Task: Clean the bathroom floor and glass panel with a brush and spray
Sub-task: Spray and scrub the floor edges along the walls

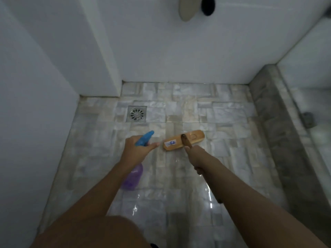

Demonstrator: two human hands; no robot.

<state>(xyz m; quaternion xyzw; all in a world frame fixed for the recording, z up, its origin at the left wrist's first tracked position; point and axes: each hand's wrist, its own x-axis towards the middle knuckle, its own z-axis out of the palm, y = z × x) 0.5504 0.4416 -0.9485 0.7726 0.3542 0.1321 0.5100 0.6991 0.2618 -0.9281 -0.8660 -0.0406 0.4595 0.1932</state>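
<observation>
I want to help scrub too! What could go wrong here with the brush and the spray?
1. The floor looks wet and shiny, so feet could slip on it.
2. The left hand holds the spray bottle and the right hand grips the brush by its handle, so no hand is free to catch a fall.

I am watching a square metal drain (137, 113); white walls (179, 51) are rising just behind it, a grey stone curb (266, 113) is running well to its right, and a beige object (186, 9) and a dark object (207, 6) are hanging far beyond it
</observation>
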